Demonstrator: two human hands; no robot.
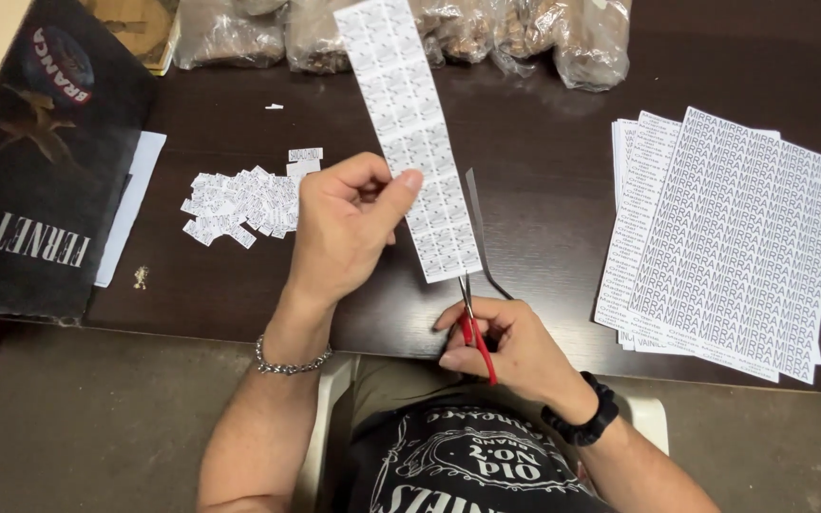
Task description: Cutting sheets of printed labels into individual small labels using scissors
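Two hands over a dark table (pixel 544 161); left hand (pixel 339 228) grip pinches a label strip (pixel 410 133); right hand (pixel 510 347) grip closed around red scissors (pixel 475 337).

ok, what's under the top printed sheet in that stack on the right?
Under the top white printed sheet lie more white printed sheets, fanned so only their left edges and bottom edges show, on the dark brown wooden table. How many, and most of their print, is covered.

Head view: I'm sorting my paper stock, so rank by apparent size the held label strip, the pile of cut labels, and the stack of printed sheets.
1. Stack of printed sheets, clearly the largest.
2. Label strip in the left hand; held up nearer the camera, so its size is somewhat flattered.
3. Pile of cut labels; its spread looks close to the strip's, so this order is unsure.
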